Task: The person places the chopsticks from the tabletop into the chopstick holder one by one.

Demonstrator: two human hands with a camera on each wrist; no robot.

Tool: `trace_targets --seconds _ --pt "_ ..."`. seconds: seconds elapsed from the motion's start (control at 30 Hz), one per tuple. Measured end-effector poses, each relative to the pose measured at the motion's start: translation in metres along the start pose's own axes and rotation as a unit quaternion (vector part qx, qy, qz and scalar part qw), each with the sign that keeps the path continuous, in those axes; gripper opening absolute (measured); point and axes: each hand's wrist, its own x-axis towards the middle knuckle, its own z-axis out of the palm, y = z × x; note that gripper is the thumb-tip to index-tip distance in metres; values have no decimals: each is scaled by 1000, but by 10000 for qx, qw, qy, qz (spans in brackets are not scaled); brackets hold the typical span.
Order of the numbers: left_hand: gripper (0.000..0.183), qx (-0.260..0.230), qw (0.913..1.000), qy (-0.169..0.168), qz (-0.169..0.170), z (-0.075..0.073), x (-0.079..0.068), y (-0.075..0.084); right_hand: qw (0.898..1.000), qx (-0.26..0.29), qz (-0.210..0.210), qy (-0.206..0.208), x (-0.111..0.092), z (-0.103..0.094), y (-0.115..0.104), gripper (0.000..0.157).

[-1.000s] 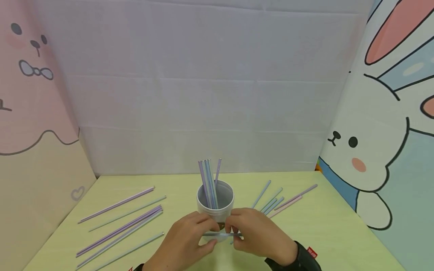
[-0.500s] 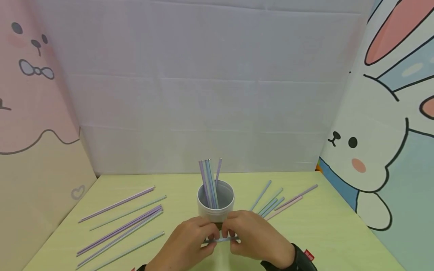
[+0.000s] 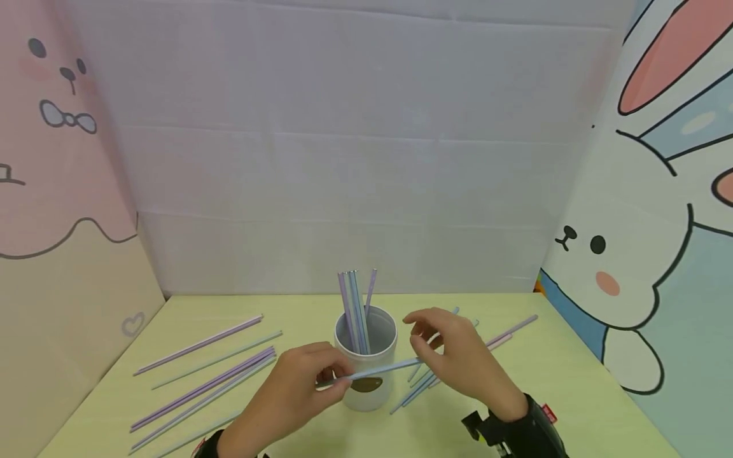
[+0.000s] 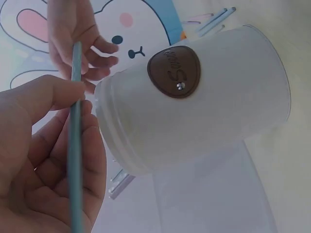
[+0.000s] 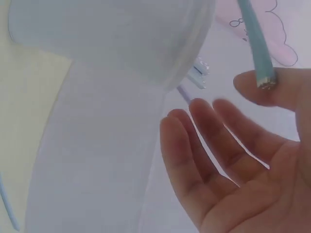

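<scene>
My left hand (image 3: 300,385) pinches a thin pale-blue stick (image 3: 389,368) between thumb and fingers, in front of a white cup (image 3: 369,402). In the left wrist view the stick (image 4: 75,145) looks blue-green and runs across the palm. My right hand (image 3: 460,353) is raised right of the cup with fingers loosely bent and apart. In the right wrist view, the stick's free end (image 5: 265,77) overlaps the right thumb; whether they touch I cannot tell. Several purple and blue sticks (image 3: 355,312) stand in the cup. A brown oval label (image 4: 174,72) marks its side.
Long purple and green sticks (image 3: 203,389) lie on the yellow table (image 3: 321,439) at the left. Shorter blue, purple and pink sticks (image 3: 420,385) lie at the right, partly behind my right hand. A white backdrop (image 3: 366,159) and printed side panels (image 3: 618,280) surround the table.
Earlier both hands held the stick low before the cup. My right hand has let go and moved up and right; my left hand has moved left and up slightly with the stick.
</scene>
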Motion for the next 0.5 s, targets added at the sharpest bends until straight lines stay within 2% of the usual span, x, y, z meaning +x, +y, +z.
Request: trace_targets --seconds 0.1,0.3,0.43,0.5 --pt "24 -162 9997 167 -66 -8 3 -1 9992 301 263 12 3 1 5 31" --pt "21 -302 9982 453 -236 -21 11 -2 9934 853 749 159 5 1 11 28" --pt "17 -252 9944 941 -399 -26 24 -1 9919 940 842 116 2 7 19 34" --pt "16 -395 9908 1193 -513 -28 33 1 9914 996 848 -21 1 13 22 41"
